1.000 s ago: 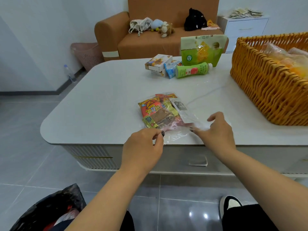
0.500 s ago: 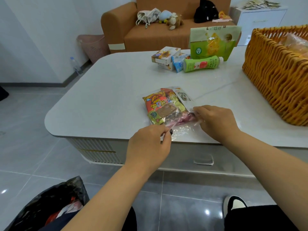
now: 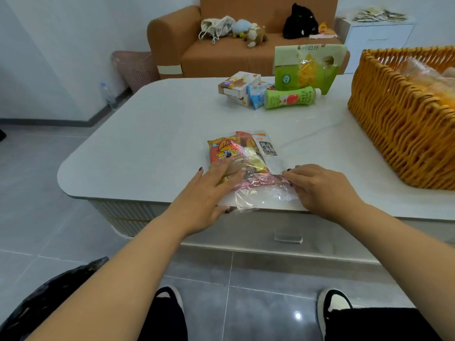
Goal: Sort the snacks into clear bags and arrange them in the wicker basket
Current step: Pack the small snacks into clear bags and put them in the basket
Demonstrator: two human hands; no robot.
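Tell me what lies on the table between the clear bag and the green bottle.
Nothing: in the head view the table is bare between the clear bag, which both hands touch, and the green bottle lying farther back.

The wicker basket (image 3: 403, 124) runs off the right edge, its bagged contents blurred.

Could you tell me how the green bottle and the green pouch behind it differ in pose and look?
The green bottle lies on its side; the green pouch stands upright. The bottle is opaque, with an apple picture; the pouch has a clear window showing yellow contents. Both sit at the far side of the table.
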